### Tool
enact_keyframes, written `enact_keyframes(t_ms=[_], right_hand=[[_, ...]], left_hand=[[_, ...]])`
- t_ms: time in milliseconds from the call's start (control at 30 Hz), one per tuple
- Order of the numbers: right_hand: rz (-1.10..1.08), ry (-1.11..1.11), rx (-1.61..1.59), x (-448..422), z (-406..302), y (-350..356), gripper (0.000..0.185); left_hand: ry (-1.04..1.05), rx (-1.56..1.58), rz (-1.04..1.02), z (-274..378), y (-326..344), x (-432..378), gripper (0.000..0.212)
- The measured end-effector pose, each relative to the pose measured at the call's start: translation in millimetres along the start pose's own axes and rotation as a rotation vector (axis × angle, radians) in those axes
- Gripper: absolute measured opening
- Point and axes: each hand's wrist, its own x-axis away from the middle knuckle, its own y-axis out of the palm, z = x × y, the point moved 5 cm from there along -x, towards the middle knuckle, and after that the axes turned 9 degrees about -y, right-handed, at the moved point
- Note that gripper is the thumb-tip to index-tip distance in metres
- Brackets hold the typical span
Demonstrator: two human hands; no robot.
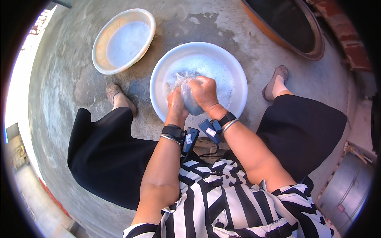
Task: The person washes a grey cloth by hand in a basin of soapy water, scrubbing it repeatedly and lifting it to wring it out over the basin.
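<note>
A white plastic basin (157, 64) stands on the floor between my feet, with sudsy water (218, 70) in it. Over the water I hold a wet, bunched, greyish translucent piece (190, 99), which looks like thin fabric or plastic film. My left hand (176, 102) grips its left side, fingers partly hidden behind it. Closed on its upper right is my right hand (205, 92), thumb and fingers pressing the folds. Both hands are close together and wet. Whether the lower end of the piece touches the water I cannot tell.
A second basin (99, 56), yellowish inside, holds cloudy water at the upper left. To the upper right stands a large dark-bottomed wide vessel (268, 32) beside red bricks (342, 26). A metal container (345, 190) is at the lower right. The concrete floor (190, 25) has wet patches.
</note>
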Motion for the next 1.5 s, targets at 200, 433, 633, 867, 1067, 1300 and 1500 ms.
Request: enact_keyframes(t_ms=[200, 433, 633, 867, 1067, 1300, 1500], right_hand=[[0.072, 0.11, 0.025, -6, 16, -12, 0.023], [-0.37, 0.091, -0.251, 6, -33, 8, 0.03], [-0.201, 0.049, -0.091, 12, -43, -3, 0.024], [-0.143, 0.026, -0.018, 10, -37, -14, 0.028], [-0.207, 0.0, -0.081, 11, 3, 11, 0.024], [-0.229, 0.267, -0.271, -1, 85, -18, 0.034], [-0.381, 0.357, -0.206, -44, 140, -54, 0.041]], left_hand=[[0.031, 0.076, -0.142, 11, 22, 13, 0.032], [0.031, 0.099, -0.079, 26, 15, 27, 0.034], [0.327, -0.082, 0.054, 24, 18, 22, 0.037], [0.596, -0.463, 0.26, 29, 25, 29, 0.038], [0.622, -0.789, 0.382, 38, 10, 36, 0.044], [0.485, -0.936, 0.321, 23, 28, 45, 0.044], [0.46, -1.031, 0.165, 35, 23, 49, 0.028]])
